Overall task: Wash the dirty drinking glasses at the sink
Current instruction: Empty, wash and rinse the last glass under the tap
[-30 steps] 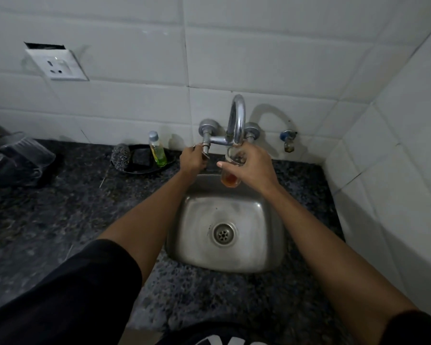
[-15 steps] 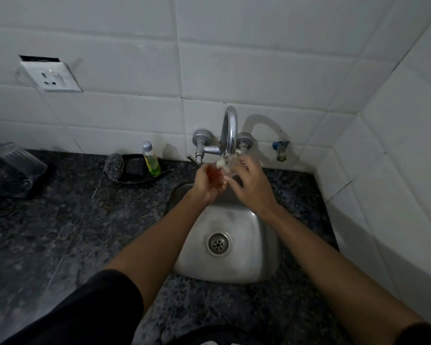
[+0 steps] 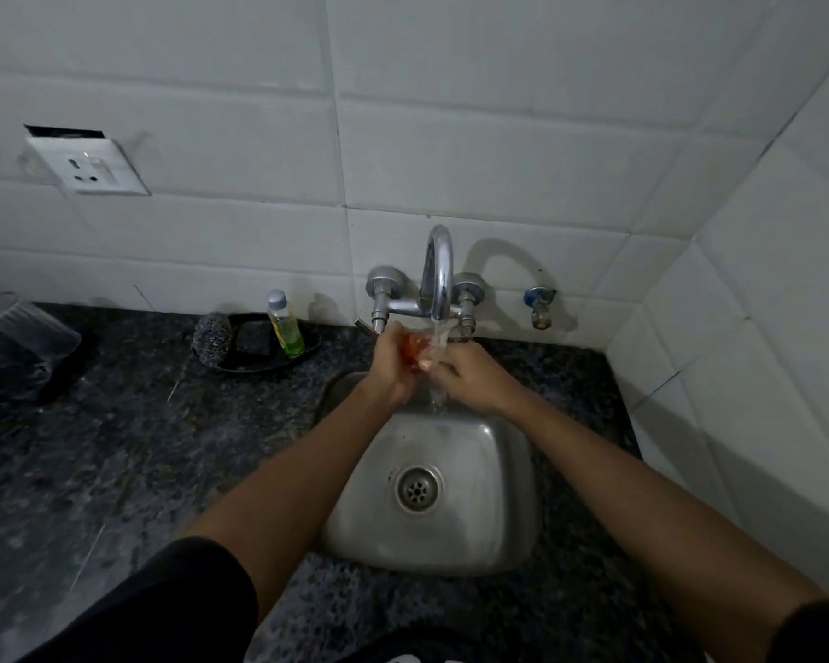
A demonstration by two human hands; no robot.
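The drinking glass (image 3: pixel 415 349), tinted orange-red with residue, is held directly under the tap (image 3: pixel 439 275), above the back edge of the sink (image 3: pixel 451 528), with running water falling past it into the basin. The left hand (image 3: pixel 393 363) curls round the glass from the tap's left side. The right hand (image 3: pixel 465 375) meets it from the right with fingers at the rim; whether they grip it or rub it I cannot tell. This looks like the rinsing step on a first glass. Next it likely needs turning under the stream so water reaches inside, perhaps with soap from the green bottle (image 3: pixel 286 325) left of the tap on the bench (image 3: pixel 116 447). Far left of the tap, clear glassware (image 3: pixel 25 327) waits.
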